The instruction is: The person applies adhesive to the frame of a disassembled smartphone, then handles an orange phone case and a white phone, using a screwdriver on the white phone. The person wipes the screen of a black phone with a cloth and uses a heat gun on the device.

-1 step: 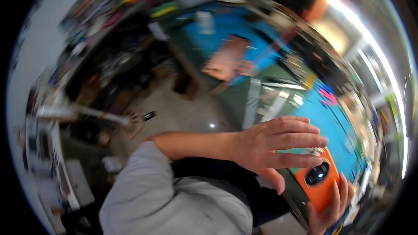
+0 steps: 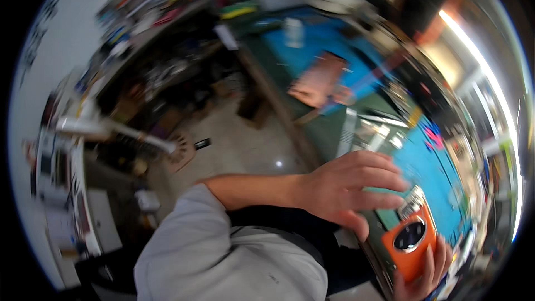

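Note:
My right hand [image 2: 428,267] grips an orange phone [image 2: 408,262] by its lower end and side, at the lower right. Its back is up, with a big round black camera ring [image 2: 410,235] on it. A shiny silvery part [image 2: 412,202] shows at the phone's upper end; blur hides its details. My left hand [image 2: 359,185] hovers just left of that end with fingers apart, holding nothing. Beyond it on the bench mat lie clear and silvery strips [image 2: 368,134].
A brownish flat piece [image 2: 320,81] lies on the far blue mat [image 2: 278,44]. Pink-handled tools [image 2: 432,135] rest on the nearer blue mat [image 2: 426,161]. A cluttered shelf [image 2: 161,17] stands at the far left, and a fan-like stand base [image 2: 181,153] on the floor.
The view has swung, so the bench appears shifted right and down. My left hand has drawn back slightly from the phone's upper end, and more of the silvery part shows.

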Demonstrator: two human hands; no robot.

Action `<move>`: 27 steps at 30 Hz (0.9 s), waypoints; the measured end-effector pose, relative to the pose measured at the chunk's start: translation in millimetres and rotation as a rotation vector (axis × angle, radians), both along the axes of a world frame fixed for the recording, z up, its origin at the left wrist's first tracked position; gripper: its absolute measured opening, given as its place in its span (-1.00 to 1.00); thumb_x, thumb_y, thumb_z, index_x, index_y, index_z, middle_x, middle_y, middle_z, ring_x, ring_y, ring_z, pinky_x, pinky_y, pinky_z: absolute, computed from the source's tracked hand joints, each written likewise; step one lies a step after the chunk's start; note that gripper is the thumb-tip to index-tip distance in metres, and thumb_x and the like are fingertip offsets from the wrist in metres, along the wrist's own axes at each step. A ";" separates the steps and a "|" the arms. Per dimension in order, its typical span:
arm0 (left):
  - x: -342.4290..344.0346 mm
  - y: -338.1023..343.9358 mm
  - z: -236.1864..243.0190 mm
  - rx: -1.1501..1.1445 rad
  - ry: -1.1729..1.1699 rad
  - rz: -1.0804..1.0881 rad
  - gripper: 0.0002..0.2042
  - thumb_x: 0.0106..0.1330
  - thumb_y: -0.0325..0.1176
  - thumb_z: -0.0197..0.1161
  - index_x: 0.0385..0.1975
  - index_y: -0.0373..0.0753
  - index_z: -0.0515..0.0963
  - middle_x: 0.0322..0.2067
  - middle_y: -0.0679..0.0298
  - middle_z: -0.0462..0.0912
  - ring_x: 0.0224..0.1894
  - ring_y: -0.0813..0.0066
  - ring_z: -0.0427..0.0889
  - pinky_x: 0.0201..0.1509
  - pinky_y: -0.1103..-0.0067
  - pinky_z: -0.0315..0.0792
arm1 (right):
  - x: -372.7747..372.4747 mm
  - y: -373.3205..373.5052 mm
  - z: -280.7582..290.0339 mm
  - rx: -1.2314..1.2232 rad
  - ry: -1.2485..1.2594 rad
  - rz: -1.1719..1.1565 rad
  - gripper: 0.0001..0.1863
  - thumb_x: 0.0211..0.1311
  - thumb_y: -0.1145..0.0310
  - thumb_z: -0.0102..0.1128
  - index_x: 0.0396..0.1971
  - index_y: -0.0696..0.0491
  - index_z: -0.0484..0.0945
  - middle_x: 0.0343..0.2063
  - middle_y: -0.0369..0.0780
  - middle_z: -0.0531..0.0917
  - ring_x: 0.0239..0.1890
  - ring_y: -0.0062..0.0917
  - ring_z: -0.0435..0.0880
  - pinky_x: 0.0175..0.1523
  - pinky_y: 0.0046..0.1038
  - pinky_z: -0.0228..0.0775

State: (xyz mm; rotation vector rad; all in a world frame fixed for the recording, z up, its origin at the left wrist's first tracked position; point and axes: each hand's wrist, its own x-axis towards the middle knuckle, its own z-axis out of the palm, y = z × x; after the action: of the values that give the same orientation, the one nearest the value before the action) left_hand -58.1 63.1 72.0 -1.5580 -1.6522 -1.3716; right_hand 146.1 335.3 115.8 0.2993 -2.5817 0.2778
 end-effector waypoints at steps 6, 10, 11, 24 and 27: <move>34.7 -176.9 -97.3 0.088 -0.634 0.681 -0.75 0.44 -0.57 0.13 0.04 -0.27 0.62 -0.17 0.19 0.65 -0.28 0.33 0.61 -0.12 0.44 0.52 | 0.4 -100.0 -20.0 -0.258 -0.048 0.302 -0.28 0.22 -0.13 0.42 0.13 0.20 0.62 0.14 0.11 0.62 0.18 0.03 0.61 0.28 0.00 0.46; 33.0 -291.9 -191.0 0.087 -0.467 1.194 -0.78 0.42 -0.51 0.21 0.02 -0.30 0.61 -0.27 0.18 0.65 -0.42 0.34 0.64 -0.25 0.46 0.54 | 0.8 -142.6 -47.0 -0.789 -0.277 0.491 -0.22 0.30 -0.10 0.37 0.25 0.28 0.51 0.21 0.09 0.57 0.28 -0.06 0.55 0.33 -0.11 0.45; 41.9 -325.9 -225.9 0.109 -0.664 1.232 -0.80 0.44 -0.48 0.21 -0.01 -0.31 0.63 -0.27 0.18 0.68 -0.46 0.38 0.64 -0.30 0.49 0.55 | 3.6 -150.8 -55.1 -0.928 -0.348 0.528 -0.21 0.31 -0.05 0.38 0.28 0.31 0.46 0.25 0.08 0.55 0.29 -0.10 0.54 0.35 -0.15 0.43; 229.9 -759.0 -264.3 0.403 -1.042 2.298 -0.53 0.32 -0.18 0.32 0.16 -0.30 0.54 -0.06 0.02 0.75 0.08 -0.01 0.68 0.21 0.27 0.50 | 4.7 -244.1 -143.0 -1.296 -0.849 0.265 -0.41 0.44 0.33 0.18 0.36 0.30 0.33 0.22 0.11 0.53 0.18 -0.12 0.59 0.23 -0.05 0.52; 235.9 -836.5 -228.2 0.545 -1.069 2.257 -0.43 0.28 -0.15 0.40 0.22 -0.34 0.49 0.00 0.03 0.73 0.09 0.06 0.67 0.21 0.30 0.50 | -0.4 -315.1 -150.0 -1.821 -1.175 0.328 -0.28 0.31 0.22 0.28 0.38 0.24 0.30 0.21 0.15 0.52 0.13 -0.07 0.62 0.15 0.03 0.56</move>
State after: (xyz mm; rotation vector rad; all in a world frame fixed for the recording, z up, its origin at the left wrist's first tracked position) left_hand 177.7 -773.5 -156.2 1.5320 -1.6703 -0.7497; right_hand 145.7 20.2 -34.2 -0.2460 -1.7953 3.2066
